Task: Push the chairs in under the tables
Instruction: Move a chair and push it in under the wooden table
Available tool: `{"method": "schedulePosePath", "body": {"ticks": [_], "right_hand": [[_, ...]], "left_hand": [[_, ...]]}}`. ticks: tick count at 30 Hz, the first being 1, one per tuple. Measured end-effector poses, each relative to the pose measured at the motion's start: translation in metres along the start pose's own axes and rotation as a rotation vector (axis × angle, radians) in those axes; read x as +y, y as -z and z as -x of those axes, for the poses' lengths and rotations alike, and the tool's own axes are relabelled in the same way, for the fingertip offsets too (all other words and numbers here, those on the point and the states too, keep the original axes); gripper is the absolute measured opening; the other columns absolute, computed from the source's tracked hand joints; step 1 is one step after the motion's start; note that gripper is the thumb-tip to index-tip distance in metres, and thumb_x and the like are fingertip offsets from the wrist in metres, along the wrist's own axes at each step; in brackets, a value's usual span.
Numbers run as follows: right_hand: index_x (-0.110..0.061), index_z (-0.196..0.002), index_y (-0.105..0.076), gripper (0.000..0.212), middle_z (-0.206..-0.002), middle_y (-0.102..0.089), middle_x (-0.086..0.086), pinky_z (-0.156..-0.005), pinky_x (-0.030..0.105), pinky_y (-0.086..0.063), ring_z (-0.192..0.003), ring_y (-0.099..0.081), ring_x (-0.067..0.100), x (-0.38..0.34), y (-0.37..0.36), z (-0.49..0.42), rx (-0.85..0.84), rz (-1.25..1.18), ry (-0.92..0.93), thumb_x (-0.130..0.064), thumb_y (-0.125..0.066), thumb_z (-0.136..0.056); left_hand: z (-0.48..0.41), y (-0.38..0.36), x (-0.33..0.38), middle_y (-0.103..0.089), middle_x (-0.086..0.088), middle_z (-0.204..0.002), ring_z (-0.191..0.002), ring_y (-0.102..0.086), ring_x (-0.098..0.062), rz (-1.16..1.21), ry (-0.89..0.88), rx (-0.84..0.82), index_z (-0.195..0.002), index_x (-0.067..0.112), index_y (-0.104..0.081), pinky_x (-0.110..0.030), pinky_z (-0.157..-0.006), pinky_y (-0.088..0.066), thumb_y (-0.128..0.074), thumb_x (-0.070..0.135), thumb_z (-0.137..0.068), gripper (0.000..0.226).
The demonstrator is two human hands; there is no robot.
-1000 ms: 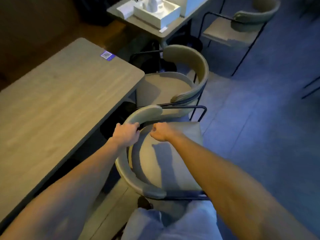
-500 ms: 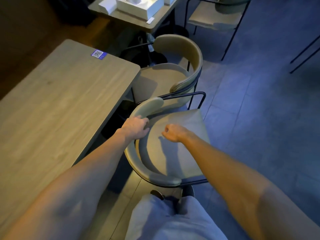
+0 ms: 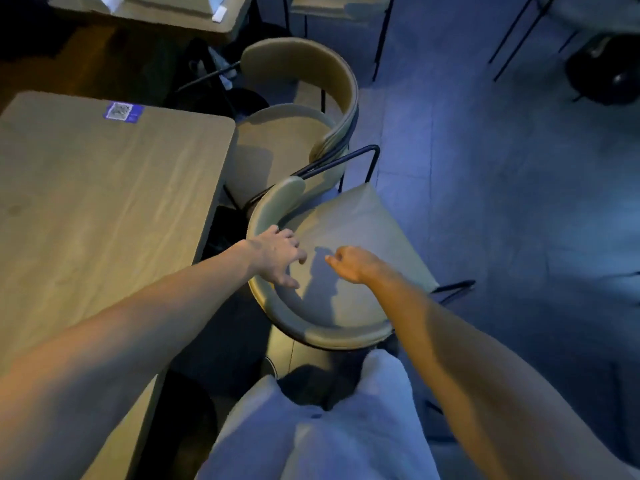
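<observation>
Head view first, biggest things down. You have two tables in sight: the wooden table filling the left, and a second table cut off at the top edge.

I count three chairs. The near chair stands out on the floor just beside the big table's long edge. Its curved backrest is turned toward the table and toward you, and its seat opens away, so nothing of it is under the top. The far chair sits close against the table's end. A third chair barely shows at the top.

Two hands. Your left hand rests on the near chair's backrest, fingers loosely spread over the rim, not clamped. Your right hand hovers above the seat with fingers curled in, grasping nothing.

One blue sticker lies on the big table's far corner.

By my reading, you are on the near chair. It needs a firm grasp on the backrest, a swing round to face the table, then a push in.
</observation>
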State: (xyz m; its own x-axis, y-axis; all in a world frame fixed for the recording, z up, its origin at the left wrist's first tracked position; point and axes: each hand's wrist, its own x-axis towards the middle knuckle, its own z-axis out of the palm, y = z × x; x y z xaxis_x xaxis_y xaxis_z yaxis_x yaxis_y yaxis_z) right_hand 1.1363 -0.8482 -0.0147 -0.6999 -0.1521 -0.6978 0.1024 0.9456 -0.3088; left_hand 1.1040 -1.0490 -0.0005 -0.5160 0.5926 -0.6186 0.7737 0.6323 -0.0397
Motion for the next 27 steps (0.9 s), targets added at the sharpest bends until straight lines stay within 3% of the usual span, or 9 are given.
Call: {"method": "schedulePosePath", "body": {"ticks": [5, 10, 13, 17, 23, 27], "right_hand": [[-0.004, -0.138, -0.057, 0.053, -0.143, -0.057, 0.020, -0.103, 0.037, -0.041, -0.132, -0.053, 0.035, -0.037, -0.049, 0.025, 0.066, -0.126, -0.084, -0.043, -0.037, -0.108], [-0.012, -0.144, -0.052, 0.060, -0.146, -0.057, 0.012, -0.100, 0.036, -0.043, -0.133, -0.053, 0.031, -0.066, -0.107, 0.045, -0.031, -0.159, -0.115, -0.055, -0.042, -0.103], [-0.013, -0.137, -0.053, 0.062, -0.137, -0.062, 0.013, -0.094, 0.038, -0.046, -0.124, -0.059, 0.033, -0.079, -0.138, 0.040, -0.010, -0.123, -0.139, -0.057, -0.056, -0.094], [-0.011, -0.138, -0.046, 0.064, -0.133, -0.062, 0.017, -0.099, 0.045, -0.047, -0.123, -0.059, 0.037, -0.095, -0.159, 0.023, 0.039, -0.018, -0.170, -0.046, -0.066, -0.088], [-0.013, -0.142, -0.045, 0.047, -0.129, -0.065, 0.014, -0.095, 0.043, -0.051, -0.119, -0.063, 0.033, -0.096, -0.179, 0.008, 0.112, 0.135, -0.219, -0.010, -0.056, -0.096], [-0.013, -0.138, -0.050, 0.042, -0.129, -0.065, 0.012, -0.093, 0.040, -0.053, -0.118, -0.064, 0.032, -0.094, -0.175, 0.009, 0.099, 0.149, -0.211, -0.008, -0.055, -0.097]], "left_hand": [[0.019, -0.027, -0.004, -0.055, -0.006, -0.137, -0.133, -0.043, -0.028, -0.104, -0.180, -0.071, -0.144, 0.028, -0.048, -0.046, -0.104, -0.036, -0.049, 0.085, -0.077, 0.088], [0.026, -0.065, 0.001, -0.050, -0.007, -0.143, -0.134, -0.041, -0.030, -0.136, -0.234, -0.132, -0.146, 0.028, -0.044, -0.047, -0.107, -0.034, -0.060, 0.082, -0.071, 0.095], [0.027, -0.089, -0.001, -0.051, -0.008, -0.140, -0.131, -0.046, -0.031, -0.140, -0.216, -0.142, -0.145, 0.027, -0.043, -0.047, -0.109, -0.034, -0.067, 0.074, -0.074, 0.089], [0.027, -0.113, -0.006, -0.052, -0.010, -0.140, -0.131, -0.048, -0.030, -0.204, -0.166, -0.049, -0.144, 0.023, -0.042, -0.045, -0.115, -0.028, -0.070, 0.057, -0.083, 0.075], [0.015, -0.124, -0.003, -0.061, -0.002, -0.135, -0.127, -0.051, -0.027, -0.235, -0.094, 0.014, -0.140, 0.033, -0.050, -0.041, -0.110, -0.029, -0.054, 0.030, -0.098, 0.042], [0.013, -0.121, 0.004, -0.069, 0.002, -0.125, -0.120, -0.056, -0.026, -0.222, -0.061, -0.005, -0.130, 0.037, -0.058, -0.041, -0.101, -0.032, -0.051, 0.023, -0.100, 0.033]]}}
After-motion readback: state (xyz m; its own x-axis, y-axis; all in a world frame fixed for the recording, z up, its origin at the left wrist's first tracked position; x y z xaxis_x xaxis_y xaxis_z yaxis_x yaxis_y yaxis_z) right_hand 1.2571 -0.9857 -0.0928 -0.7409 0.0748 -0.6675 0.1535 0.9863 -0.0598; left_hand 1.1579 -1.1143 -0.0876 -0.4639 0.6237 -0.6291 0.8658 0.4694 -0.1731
